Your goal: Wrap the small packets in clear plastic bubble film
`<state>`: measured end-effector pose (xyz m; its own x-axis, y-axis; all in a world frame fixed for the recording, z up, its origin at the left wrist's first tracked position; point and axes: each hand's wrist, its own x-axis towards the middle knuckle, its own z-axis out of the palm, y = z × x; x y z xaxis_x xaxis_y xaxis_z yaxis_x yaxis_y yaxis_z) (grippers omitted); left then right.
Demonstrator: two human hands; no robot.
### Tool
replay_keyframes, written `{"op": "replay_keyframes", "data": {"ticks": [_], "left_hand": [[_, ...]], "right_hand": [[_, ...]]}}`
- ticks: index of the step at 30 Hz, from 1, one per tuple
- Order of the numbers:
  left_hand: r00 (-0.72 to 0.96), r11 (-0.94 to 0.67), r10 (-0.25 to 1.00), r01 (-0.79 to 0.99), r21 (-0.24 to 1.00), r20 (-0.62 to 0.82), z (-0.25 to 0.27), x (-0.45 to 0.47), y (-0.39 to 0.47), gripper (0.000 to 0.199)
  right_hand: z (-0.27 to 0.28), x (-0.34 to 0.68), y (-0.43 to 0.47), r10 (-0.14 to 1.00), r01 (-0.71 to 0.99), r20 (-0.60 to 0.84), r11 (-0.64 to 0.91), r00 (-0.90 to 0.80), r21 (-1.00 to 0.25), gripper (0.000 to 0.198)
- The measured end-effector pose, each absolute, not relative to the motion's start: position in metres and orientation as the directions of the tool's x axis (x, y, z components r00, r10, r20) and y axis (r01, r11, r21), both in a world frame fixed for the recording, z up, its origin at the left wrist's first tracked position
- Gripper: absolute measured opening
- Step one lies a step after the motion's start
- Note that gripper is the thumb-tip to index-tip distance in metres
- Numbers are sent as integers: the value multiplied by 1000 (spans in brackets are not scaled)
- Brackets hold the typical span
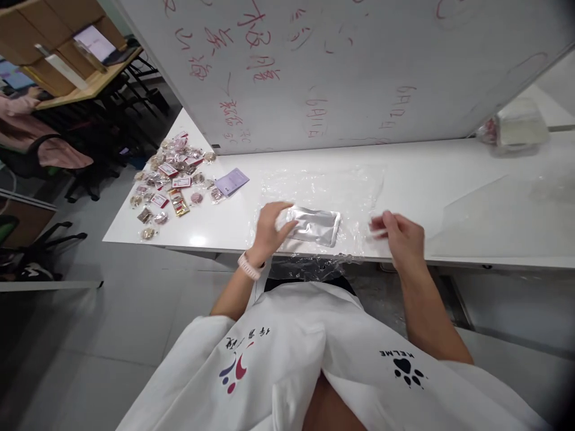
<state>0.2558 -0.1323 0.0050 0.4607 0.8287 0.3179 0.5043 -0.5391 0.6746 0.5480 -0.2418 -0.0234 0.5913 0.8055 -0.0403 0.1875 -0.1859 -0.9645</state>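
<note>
Nearest, a white printed shirt (278, 359); beyond it, the near edge of a glossy white rectangular table (417, 170). Crinkled clear plastic film (323, 185) lies on the table, part hanging over that edge. The left hand (271, 226), a pale pink band (250, 267) at its wrist, grasps the left end of a flat silver foil pouch (317, 226) between thumb and fingers; the pouch rests over the film, near the table's front. To the right, the right hand (404, 236) is well apart from the pouch, fingers curled and blurred; cannot tell whether they pinch any film. Farther left: a folded purple paper card (232, 182), just beside a scattered heap of small clear-wrapped packets (155, 179), including one gold wrapper (178, 202). Beyond stands a white whiteboard (359, 60) with red handwriting. Far left, brown cardboard boxes (33, 30) stand on a wooden desk (96, 87).
</note>
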Motion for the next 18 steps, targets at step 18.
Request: {"op": "replay_keyframes", "data": {"ticks": [18], "left_hand": [[310, 433, 852, 37, 901, -422, -6, 181, -186, 33]], "right_hand": [[-42, 487, -277, 969, -262, -245, -241, -16, -935, 45]]}}
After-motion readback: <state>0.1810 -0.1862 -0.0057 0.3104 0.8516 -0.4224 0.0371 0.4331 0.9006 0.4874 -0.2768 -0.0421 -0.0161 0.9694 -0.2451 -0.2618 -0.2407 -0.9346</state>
